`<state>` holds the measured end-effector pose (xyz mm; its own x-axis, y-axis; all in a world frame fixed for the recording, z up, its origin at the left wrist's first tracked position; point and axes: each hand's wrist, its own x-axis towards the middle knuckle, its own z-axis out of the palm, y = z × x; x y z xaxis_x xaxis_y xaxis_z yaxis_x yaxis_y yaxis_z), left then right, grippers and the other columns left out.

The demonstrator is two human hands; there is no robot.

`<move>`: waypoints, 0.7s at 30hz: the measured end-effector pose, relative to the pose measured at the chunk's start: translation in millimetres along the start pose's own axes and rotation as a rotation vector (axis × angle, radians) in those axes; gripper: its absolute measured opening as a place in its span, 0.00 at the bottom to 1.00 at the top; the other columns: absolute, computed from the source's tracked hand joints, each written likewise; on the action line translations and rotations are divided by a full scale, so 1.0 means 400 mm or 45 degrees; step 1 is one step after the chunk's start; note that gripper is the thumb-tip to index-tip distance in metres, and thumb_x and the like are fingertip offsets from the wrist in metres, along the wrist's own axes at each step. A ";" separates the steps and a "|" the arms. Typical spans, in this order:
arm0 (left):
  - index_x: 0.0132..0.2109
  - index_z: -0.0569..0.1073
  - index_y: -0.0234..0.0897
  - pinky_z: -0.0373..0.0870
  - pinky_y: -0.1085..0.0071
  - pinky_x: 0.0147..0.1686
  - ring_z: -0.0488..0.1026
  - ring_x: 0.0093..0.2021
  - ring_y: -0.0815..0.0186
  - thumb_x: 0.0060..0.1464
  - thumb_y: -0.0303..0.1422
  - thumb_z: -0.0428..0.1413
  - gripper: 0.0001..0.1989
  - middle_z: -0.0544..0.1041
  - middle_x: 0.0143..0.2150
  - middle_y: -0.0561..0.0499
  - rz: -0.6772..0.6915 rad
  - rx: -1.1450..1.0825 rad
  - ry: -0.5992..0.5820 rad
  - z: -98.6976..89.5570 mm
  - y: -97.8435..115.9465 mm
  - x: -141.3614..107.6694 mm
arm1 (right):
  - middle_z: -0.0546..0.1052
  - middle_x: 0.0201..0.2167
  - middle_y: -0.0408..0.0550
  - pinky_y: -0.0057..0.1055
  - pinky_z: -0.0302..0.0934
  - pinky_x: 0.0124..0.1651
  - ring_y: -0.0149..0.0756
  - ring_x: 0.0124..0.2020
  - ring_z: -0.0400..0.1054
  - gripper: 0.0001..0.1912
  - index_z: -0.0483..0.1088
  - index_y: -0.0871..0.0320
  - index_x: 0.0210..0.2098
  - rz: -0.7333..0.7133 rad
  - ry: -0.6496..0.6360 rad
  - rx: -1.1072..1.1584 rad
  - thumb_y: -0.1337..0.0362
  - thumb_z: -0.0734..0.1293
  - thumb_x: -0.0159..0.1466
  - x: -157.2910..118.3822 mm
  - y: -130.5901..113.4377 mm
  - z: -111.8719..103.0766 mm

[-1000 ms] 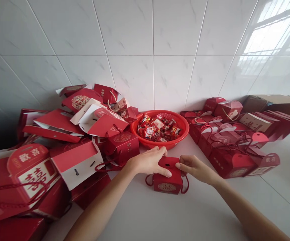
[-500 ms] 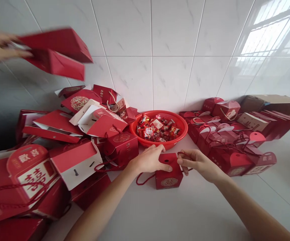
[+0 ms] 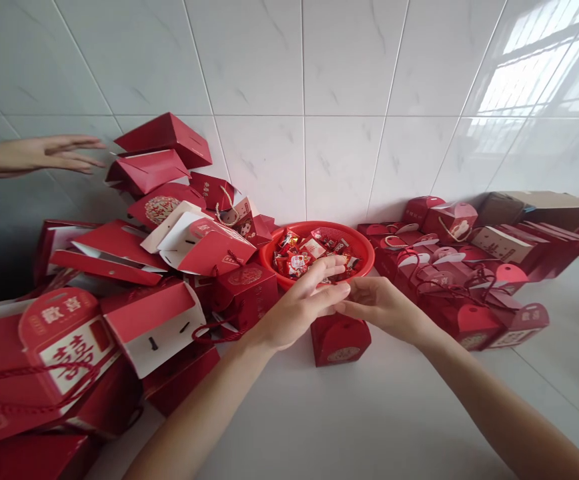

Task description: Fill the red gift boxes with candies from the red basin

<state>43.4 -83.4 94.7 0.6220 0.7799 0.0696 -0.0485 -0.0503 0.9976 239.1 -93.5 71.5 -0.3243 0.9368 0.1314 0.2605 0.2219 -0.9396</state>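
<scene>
A small red gift box (image 3: 342,345) with a gold round emblem stands on the white table, its top partly covered by my hands. My left hand (image 3: 297,310) is over the box's left side, its fingers stretched out. Against its fingertips, my right hand (image 3: 387,305) has thumb and fingers pinched together above the box. Whatever lies in that pinch is hidden, and the box's cord cannot be made out. Just behind both hands sits a red plastic basket (image 3: 368,263) of wrapped candies (image 3: 299,265).
Red gift boxes (image 3: 154,353) are heaped high on the left. At upper left reaches another person's open hand (image 3: 44,153), near two boxes (image 3: 164,140) topping the heap. Closed boxes with cords (image 3: 449,280) stand in rows at right, a cardboard box (image 3: 544,200) behind. A tiled wall (image 3: 344,167) backs the table.
My hands have lifted from the box's top and come together above it; the cord loop at its left is out of sight. The other person's hand has let go of two boxes onto the heap.
</scene>
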 end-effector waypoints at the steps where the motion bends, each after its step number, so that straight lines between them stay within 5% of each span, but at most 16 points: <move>1: 0.66 0.63 0.47 0.64 0.54 0.64 0.52 0.73 0.52 0.62 0.42 0.58 0.28 0.55 0.74 0.43 0.025 -0.044 -0.012 0.004 -0.002 -0.001 | 0.76 0.29 0.46 0.30 0.63 0.32 0.34 0.30 0.69 0.18 0.73 0.60 0.33 -0.012 0.040 -0.041 0.50 0.74 0.58 0.000 0.002 0.007; 7: 0.65 0.63 0.45 0.54 0.55 0.70 0.50 0.74 0.52 0.59 0.38 0.60 0.28 0.56 0.74 0.46 0.134 -0.017 -0.005 0.022 -0.018 0.003 | 0.67 0.23 0.41 0.29 0.57 0.30 0.30 0.26 0.59 0.14 0.64 0.58 0.25 -0.129 0.276 -0.138 0.56 0.67 0.61 0.007 0.020 0.039; 12: 0.62 0.65 0.43 0.66 0.61 0.63 0.65 0.67 0.56 0.56 0.33 0.61 0.27 0.62 0.70 0.45 0.178 0.094 0.073 0.027 -0.009 0.007 | 0.67 0.23 0.41 0.29 0.56 0.28 0.30 0.25 0.60 0.14 0.64 0.57 0.26 -0.176 0.463 -0.188 0.55 0.67 0.61 -0.003 -0.009 0.005; 15: 0.56 0.70 0.38 0.73 0.61 0.54 0.76 0.53 0.58 0.57 0.36 0.60 0.21 0.75 0.58 0.44 0.194 0.074 0.156 0.015 0.005 0.007 | 0.74 0.26 0.45 0.30 0.62 0.30 0.33 0.27 0.67 0.11 0.68 0.57 0.29 -0.210 0.654 -0.176 0.56 0.67 0.62 -0.031 -0.066 -0.059; 18: 0.41 0.76 0.36 0.73 0.62 0.51 0.78 0.44 0.61 0.58 0.40 0.59 0.11 0.80 0.42 0.49 0.289 0.198 0.265 -0.012 0.022 0.005 | 0.79 0.30 0.50 0.33 0.65 0.34 0.33 0.30 0.71 0.07 0.73 0.58 0.31 -0.277 1.060 -0.238 0.61 0.68 0.63 -0.078 -0.121 -0.161; 21: 0.22 0.69 0.37 0.71 0.64 0.51 0.77 0.41 0.61 0.61 0.42 0.56 0.21 0.80 0.33 0.49 0.366 0.318 0.334 -0.046 0.031 0.008 | 0.80 0.31 0.53 0.38 0.66 0.35 0.33 0.29 0.73 0.03 0.76 0.58 0.31 -0.312 1.444 -0.294 0.65 0.70 0.61 -0.141 -0.137 -0.296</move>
<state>30.3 -70.0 107.3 0.3902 0.8423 0.3717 0.0201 -0.4115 0.9112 350.8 -126.3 152.9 0.5735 0.5415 0.6147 0.4996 0.3634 -0.7863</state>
